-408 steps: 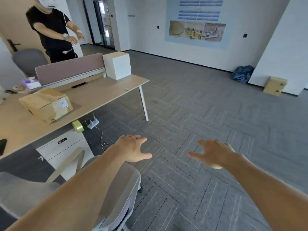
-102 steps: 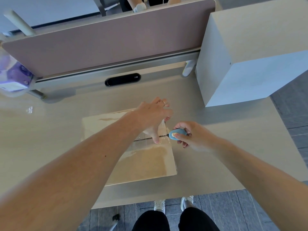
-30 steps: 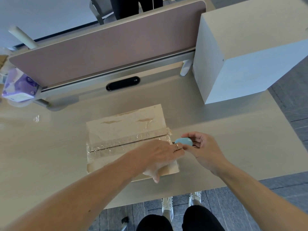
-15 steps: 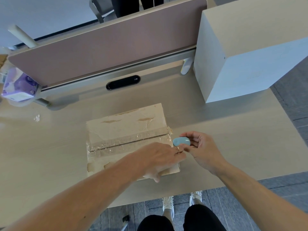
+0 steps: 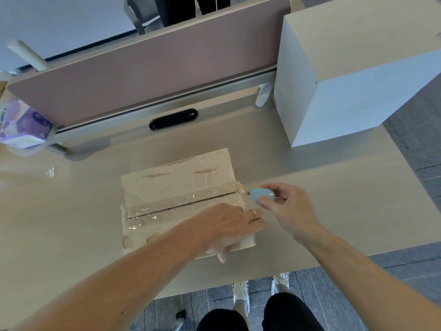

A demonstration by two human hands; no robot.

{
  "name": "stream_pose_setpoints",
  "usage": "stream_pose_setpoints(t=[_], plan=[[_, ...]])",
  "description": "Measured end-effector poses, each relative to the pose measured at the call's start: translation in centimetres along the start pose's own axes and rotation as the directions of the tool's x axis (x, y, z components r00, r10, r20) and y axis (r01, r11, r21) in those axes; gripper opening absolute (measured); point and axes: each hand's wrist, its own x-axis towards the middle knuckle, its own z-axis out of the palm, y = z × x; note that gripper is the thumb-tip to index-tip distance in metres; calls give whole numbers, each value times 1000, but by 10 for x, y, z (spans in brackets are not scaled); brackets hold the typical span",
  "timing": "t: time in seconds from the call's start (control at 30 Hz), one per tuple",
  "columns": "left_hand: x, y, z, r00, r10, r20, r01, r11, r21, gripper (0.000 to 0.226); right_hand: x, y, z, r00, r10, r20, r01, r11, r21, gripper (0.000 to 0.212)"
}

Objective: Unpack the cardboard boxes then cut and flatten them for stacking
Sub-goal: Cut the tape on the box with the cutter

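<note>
Mid-frame, your left hand (image 5: 229,229) grips the cardboard box (image 5: 181,185) steady for the blue cutter (image 5: 262,195) your right hand (image 5: 290,209) pinches.

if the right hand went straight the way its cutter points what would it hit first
Probably the taped right edge of the brown cardboard box, at its seam; the light-blue oval cutter in the right hand points there.

One cardboard box (image 5: 176,185), one blue cutter (image 5: 261,195), one white cabinet (image 5: 346,91), one tissue pack (image 5: 23,125).
</note>
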Motion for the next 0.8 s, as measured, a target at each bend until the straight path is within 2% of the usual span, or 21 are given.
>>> stream_pose_setpoints(t=[0.07,0.17,0.3,0.37,0.43,0.47,0.5,0.53,0.57,0.6,0.63,0.67,0.7,0.73,0.8], plan=[[-4,7,-11,1000,-6,16,4,994,109,85,-2,1,-2,997,38,-69,-32,996,89,23],[-3,10,-20,998,-42,40,38,996,79,83,-10,6,-3,999,30,17,-31,998,49,26],[-4,7,-11,999,-46,-8,46,997,53,84,-11,3,2,1000,6,2,-6,1000,22,25],[-12,4,-1,992,-61,-110,53,996,-69,86,-9,-1,6,999,16,-28,-16,1000,11,23],[-22,1,7,956,-176,-236,99,948,-304,84,-8,-9,10,999,41,-36,-39,997,64,18],[-27,2,9,910,-291,-296,114,861,-495,77,-9,-16,13,998,56,-27,-53,993,101,16],[-31,4,11,841,-436,-319,104,710,-696,62,-9,-22,15,998,68,-17,-65,989,136,14],[-33,7,12,758,-587,-285,69,506,-860,43,-9,-29,18,997,79,-11,-76,985,156,14],[-33,10,13,671,-716,-193,25,282,-959,26,-10,-35,23,996,92,-12,-89,984,157,14],[-32,13,11,592,-802,-78,-27,77,-997,13,-12,-42,29,994,104,-17,-100,984,150,15],[-31,16,8,543,-838,47,-85,-110,-990,4,-13,-48,35,993,115,-24,-110,983,150,17],[-30,19,4,529,-835,151,-154,-270,-951,5,-15,-55,43,992,126,-24,-121,980,156,20],[-31,21,1,534,-819,208,-229,-377,-897,10,-17,-62,51,991,133,-15,-129,978,161,21],[-32,22,-2,541,-810,227,-301,-438,-847,15,-19,-68,60,991,135,-4,-133,977,166,23],[-40,19,-3,543,-805,239,-409,-501,-763,21,-23,-80,77,992,123,4,-122,979,164,24]])
